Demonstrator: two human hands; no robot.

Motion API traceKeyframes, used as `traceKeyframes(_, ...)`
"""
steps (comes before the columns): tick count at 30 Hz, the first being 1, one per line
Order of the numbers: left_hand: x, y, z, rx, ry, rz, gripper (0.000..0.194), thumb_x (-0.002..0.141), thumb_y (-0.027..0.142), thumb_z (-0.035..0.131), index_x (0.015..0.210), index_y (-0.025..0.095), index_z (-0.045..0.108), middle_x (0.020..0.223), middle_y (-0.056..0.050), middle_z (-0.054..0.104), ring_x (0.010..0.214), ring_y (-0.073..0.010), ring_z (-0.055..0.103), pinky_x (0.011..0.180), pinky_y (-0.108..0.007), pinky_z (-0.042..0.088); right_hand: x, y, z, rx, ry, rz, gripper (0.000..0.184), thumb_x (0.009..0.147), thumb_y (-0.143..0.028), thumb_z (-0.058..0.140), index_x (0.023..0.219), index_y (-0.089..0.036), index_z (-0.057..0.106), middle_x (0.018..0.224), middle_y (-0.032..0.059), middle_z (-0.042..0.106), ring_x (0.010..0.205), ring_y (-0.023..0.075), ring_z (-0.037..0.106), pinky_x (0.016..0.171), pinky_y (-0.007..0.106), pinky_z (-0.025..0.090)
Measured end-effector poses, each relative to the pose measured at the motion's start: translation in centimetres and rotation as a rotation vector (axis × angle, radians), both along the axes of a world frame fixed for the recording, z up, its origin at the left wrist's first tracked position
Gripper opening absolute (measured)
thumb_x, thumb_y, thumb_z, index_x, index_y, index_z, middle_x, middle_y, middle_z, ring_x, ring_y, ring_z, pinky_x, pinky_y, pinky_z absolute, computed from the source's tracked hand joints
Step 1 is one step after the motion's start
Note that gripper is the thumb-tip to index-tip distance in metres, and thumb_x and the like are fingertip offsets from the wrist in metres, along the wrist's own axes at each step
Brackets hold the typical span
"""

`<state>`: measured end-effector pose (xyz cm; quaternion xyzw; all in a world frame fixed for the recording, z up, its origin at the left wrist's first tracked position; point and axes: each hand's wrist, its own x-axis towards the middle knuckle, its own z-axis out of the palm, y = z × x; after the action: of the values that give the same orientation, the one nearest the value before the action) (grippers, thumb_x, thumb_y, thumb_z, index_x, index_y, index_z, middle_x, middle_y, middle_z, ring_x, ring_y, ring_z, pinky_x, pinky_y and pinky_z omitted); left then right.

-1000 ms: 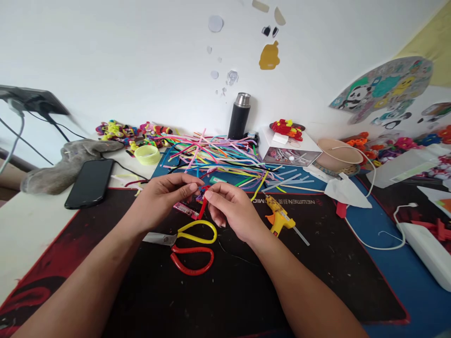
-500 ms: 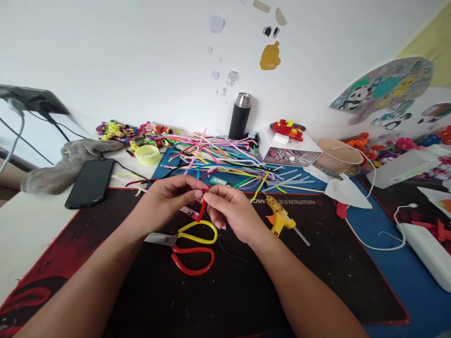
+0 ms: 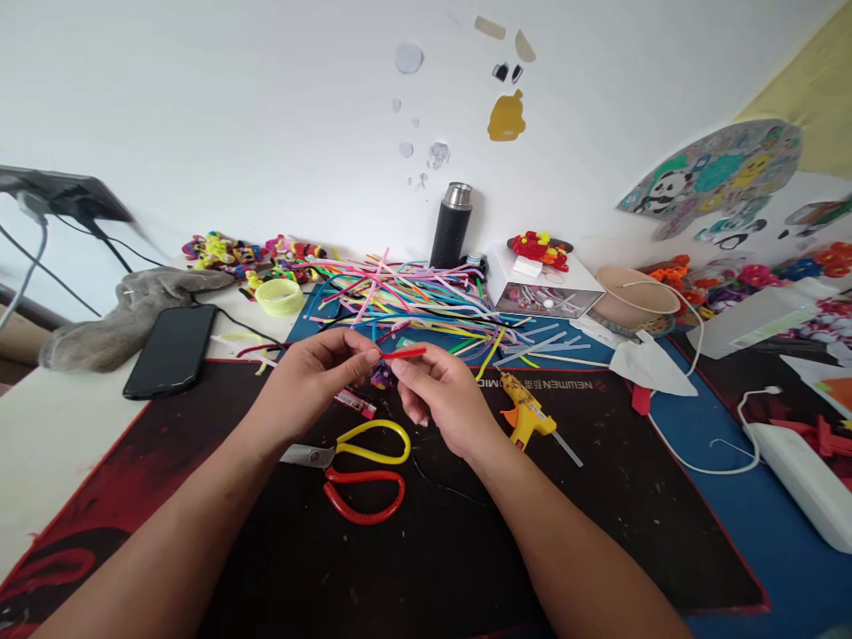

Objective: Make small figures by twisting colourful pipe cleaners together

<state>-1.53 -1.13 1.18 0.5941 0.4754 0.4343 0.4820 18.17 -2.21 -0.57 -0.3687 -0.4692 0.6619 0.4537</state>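
Over the far part of the black mat, my left hand (image 3: 323, 373) and my right hand (image 3: 445, 390) meet fingertip to fingertip, both closed in a pinch. Between them is a short red pipe cleaner (image 3: 411, 352), its free end pointing right across my right fingers. A small purple piece (image 3: 382, 378) shows just below the fingertips; whether it joins the red one is hidden. Scissors (image 3: 363, 470) with one yellow and one red handle lie below the hands. A small pink-labelled item (image 3: 355, 404) rests beside my left hand.
Behind the hands spreads a pile of coloured pipe cleaners (image 3: 413, 293), with a black flask (image 3: 453, 226) at the wall. A yellow glue gun (image 3: 527, 413) lies to the right. At left are a phone (image 3: 169, 351) and a roll of pale green tape (image 3: 279, 298).
The red pipe cleaner's free end, hanging downward before, now points right. The purple piece has come into clearer sight below my fingers. Both hands stay nearly in place.
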Motion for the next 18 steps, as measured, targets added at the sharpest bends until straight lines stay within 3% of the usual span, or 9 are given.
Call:
traceKeyframes(11, 0.12, -0.04, -0.69, -0.121, -0.055, -0.126, 0.035, 0.089, 0.054, 0.081, 0.085, 0.020, 0.074, 0.082, -0.001, 0.071, 0.075, -0.0163, 0.063, 0.069, -0.026, 0.053, -0.08, 0.15, -0.19, 0.035, 0.007, -0.057, 0.033, 0.088, -0.052, 0.078, 0.093, -0.022, 0.065, 0.055, -0.0082, 0.056, 0.041, 0.0090, 0.046, 0.039, 0.022, 0.031)
traceKeyframes(18, -0.09, 0.26, -0.89, -0.152, -0.154, -0.128, 0.033, 0.087, 0.052, 0.085, 0.085, 0.020, 0.075, 0.079, -0.002, 0.070, 0.074, -0.0160, 0.063, 0.066, -0.025, 0.052, 0.02, 0.30, -0.40, -0.005, 0.025, -0.102, 0.033, 0.087, -0.051, 0.081, 0.090, -0.022, 0.065, 0.054, -0.0080, 0.056, 0.042, 0.0092, 0.047, 0.040, 0.022, 0.033)
